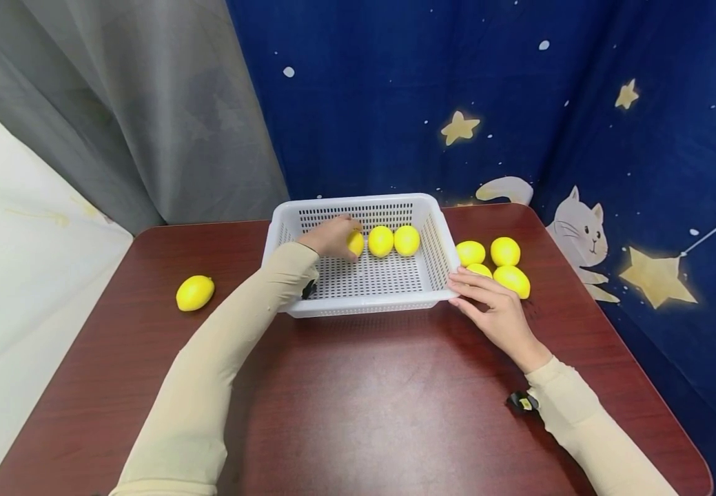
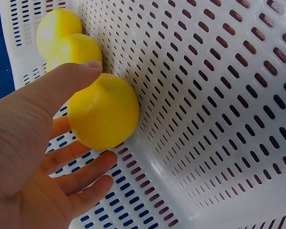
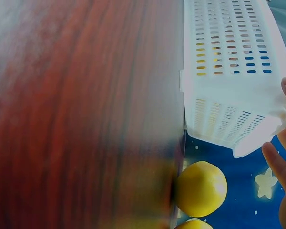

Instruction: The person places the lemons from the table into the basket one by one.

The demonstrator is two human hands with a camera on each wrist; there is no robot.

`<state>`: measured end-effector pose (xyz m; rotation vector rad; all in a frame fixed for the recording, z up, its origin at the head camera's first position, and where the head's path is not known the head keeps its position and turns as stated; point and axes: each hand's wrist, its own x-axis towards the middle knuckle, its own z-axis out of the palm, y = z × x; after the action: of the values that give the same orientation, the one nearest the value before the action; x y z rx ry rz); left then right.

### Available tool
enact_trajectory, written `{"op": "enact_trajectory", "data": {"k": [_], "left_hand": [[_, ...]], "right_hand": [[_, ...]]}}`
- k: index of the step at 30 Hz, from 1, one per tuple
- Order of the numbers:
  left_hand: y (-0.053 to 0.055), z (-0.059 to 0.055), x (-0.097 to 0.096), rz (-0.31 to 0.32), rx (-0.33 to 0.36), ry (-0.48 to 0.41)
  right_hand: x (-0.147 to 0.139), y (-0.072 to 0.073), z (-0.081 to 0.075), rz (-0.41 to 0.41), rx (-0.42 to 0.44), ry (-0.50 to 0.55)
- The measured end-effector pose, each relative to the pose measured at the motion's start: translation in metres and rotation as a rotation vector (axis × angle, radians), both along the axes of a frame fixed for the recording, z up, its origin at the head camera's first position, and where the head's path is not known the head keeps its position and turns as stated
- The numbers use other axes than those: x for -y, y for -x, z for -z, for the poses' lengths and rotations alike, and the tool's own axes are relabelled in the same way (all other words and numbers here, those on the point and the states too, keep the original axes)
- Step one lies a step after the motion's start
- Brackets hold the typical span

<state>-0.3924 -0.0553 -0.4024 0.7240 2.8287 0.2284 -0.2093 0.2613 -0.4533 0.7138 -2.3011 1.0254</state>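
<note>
A white slotted plastic basket (image 1: 366, 302) stands near the table's far edge. My left hand (image 1: 331, 237) reaches into it and holds a yellow lemon (image 2: 105, 114), thumb on top and fingers on its other side, close to the basket wall. Beside it inside the basket sit two more lemons, one in the middle (image 1: 380, 241) and one farther right (image 1: 406, 240). My right hand (image 1: 495, 310) grips the basket's front right corner; in the right wrist view its thumb and fingers lie on either side of the rim (image 3: 274, 121).
Several lemons (image 1: 505, 252) lie bunched on the table just right of the basket, behind my right hand. A single lemon (image 1: 195, 293) lies at the left. The dark red wooden table (image 1: 358, 399) stretches toward me; a blue curtain (image 1: 382, 83) hangs directly behind it.
</note>
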Motion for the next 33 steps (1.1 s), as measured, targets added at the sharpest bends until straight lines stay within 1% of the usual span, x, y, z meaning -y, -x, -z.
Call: {"op": "enact_trajectory", "data": {"k": [4, 11, 17, 25, 29, 33], "left_hand": [[0.0, -0.003, 0.002, 0.002, -0.004, 0.007], [-0.002, -0.009, 0.006, -0.011, 0.016, -0.011], [-0.004, -0.018, 0.007, 0.011, 0.001, 0.005], [-0.008, -0.031, 0.008, -0.012, 0.007, -0.012], [-0.008, -0.037, 0.011, -0.008, 0.01, -0.026], [-0.009, -0.042, 0.014, -0.005, -0.003, -0.035]], "right_hand": [[0.001, -0.001, -0.001, -0.001, -0.002, -0.004], [0.0, -0.001, -0.002, 0.005, -0.001, -0.015], [0.001, -0.002, -0.003, 0.002, -0.01, -0.017], [0.003, -0.002, -0.004, -0.003, -0.033, -0.013], [0.003, -0.002, -0.005, 0.001, -0.034, -0.019], [0.003, -0.003, -0.005, 0.001, -0.036, -0.02]]}}
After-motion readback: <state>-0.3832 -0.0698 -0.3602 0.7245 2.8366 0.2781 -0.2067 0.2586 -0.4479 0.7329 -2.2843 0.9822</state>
